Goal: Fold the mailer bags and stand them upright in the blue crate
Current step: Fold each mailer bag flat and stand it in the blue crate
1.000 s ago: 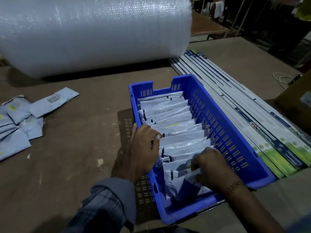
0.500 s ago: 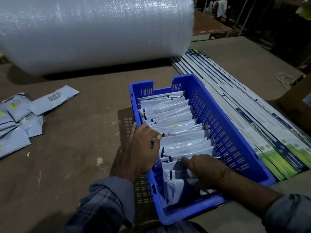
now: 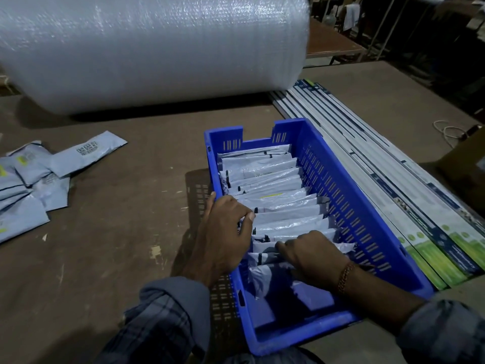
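The blue crate [image 3: 343,185] stands on the brown table, holding a row of several folded grey mailer bags [image 3: 273,179] upright from its far end toward me. My left hand [image 3: 223,237] straddles the crate's left wall, with fingers outside and the thumb inside against the bag ends. My right hand [image 3: 312,256] is inside the near part of the crate, its fingers curled down over the top of the nearest folded bag [image 3: 265,274]. The crate's near end shows bare blue floor.
Several loose unfolded mailer bags [image 3: 39,179] lie at the table's left edge. A big roll of bubble wrap [image 3: 157,48] lies across the back. Long printed flat boxes [image 3: 393,185] run along the crate's right side. A cardboard box [image 3: 467,164] and a white cable [image 3: 448,132] are at far right.
My right hand has pushed the nearest bag down and forward against the row, and its fingers now curl over the bag's top. My left hand has stayed on the crate wall.
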{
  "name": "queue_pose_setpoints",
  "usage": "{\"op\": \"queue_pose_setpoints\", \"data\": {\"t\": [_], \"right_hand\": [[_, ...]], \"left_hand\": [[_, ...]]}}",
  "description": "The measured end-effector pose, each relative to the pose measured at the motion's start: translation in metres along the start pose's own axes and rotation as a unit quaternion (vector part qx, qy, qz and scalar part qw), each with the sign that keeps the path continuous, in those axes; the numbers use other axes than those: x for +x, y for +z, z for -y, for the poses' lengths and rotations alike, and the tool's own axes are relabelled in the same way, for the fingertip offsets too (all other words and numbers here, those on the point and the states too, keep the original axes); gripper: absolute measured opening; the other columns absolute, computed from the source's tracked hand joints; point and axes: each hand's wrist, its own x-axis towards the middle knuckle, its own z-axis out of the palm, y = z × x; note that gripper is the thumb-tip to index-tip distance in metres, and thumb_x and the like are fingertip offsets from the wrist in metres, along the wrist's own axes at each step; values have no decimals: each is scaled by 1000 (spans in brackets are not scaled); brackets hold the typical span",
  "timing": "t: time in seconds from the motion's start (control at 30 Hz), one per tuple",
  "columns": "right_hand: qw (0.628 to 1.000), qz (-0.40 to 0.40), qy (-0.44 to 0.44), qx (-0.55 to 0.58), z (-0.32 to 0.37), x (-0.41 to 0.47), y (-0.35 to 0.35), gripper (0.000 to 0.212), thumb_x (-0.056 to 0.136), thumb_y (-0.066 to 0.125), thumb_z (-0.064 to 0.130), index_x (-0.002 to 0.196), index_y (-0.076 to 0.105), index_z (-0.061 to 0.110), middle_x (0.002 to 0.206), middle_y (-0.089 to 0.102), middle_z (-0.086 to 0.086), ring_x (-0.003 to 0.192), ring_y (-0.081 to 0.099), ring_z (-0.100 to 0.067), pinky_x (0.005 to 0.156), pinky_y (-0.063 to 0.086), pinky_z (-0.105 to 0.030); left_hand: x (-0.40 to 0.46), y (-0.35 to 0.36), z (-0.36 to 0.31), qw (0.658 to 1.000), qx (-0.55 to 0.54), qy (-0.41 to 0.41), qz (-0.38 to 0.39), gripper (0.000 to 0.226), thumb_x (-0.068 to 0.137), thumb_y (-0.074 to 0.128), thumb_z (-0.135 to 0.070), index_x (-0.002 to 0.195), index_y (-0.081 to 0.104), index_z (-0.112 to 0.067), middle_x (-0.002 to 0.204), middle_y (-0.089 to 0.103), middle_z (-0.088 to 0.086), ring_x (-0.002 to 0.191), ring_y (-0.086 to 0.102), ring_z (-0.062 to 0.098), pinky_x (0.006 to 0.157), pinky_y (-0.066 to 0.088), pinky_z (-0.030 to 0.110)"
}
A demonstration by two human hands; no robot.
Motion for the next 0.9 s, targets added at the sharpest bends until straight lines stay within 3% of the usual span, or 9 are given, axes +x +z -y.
{"op": "queue_pose_setpoints", "data": {"t": [0.2, 0.3, 0.4, 0.57, 0.7, 0.8, 0.9], "right_hand": [[1000, -14, -17, -12, -1, 5, 3, 40, 61, 88, 29, 93, 67, 20, 55, 60, 1, 41, 56, -24, 43, 30, -27], [1000, -2, 11, -9, 2, 4, -7, 39, 87, 70, 35, 121, 62, 17, 87, 73, -5, 73, 70, -30, 59, 37, -33], [998, 33, 55, 12, 4, -1, -13, 41, 100, 53, 34, 138, 49, 18, 116, 71, -7, 101, 68, -33, 78, 46, -38], [985, 81, 145, 40, 13, -6, -23, 59, 86, 77, 33, 137, 49, 25, 124, 67, -2, 113, 65, -27, 87, 47, -36], [969, 64, 227, 76, 27, -9, -30, 48, 88, 74, 26, 128, 48, 22, 121, 63, -2, 111, 64, -25, 87, 50, -36], [955, 37, 267, 124, 36, -17, -39, 47, 90, 74, 31, 126, 46, 23, 121, 61, -1, 111, 62, -23, 85, 51, -34], [941, -19, 293, 167, 45, -22, -57, 46, 92, 70, 45, 128, 50, 25, 120, 63, 2, 111, 63, -21, 84, 51, -34]], "left_hand": [[0, -1, -1, 1000, 0, -4, 6, 38, 107, 38, -45, 92, 67, -26, 91, 60, -14, 101, 51, 5, 131, 5, 36], [-2, -2, -1, 1000, -1, -4, 9, 36, 107, 39, -44, 92, 67, -26, 90, 60, -15, 101, 50, 4, 131, 6, 38], [-2, -3, 0, 1000, 0, -3, 11, 36, 108, 39, -44, 92, 66, -27, 91, 59, -16, 101, 49, 3, 131, 8, 41], [-2, 0, 4, 1000, -28, 6, -1, 28, 109, 46, -37, 96, 70, -28, 93, 61, -18, 104, 51, 3, 129, 16, 49], [-2, 0, 8, 996, -82, 22, -16, 20, 109, 51, -31, 107, 71, -31, 106, 64, -20, 112, 55, 1, 120, 32, 55], [-7, -6, 7, 990, -137, 13, -37, 23, 110, 53, -29, 128, 67, -28, 132, 62, -15, 131, 50, 1, 123, 32, 48], [-15, -21, 18, 990, -127, -6, -62, 35, 112, 49, -28, 146, 57, -23, 152, 50, -11, 145, 38, 2, 121, 30, 22]]}}
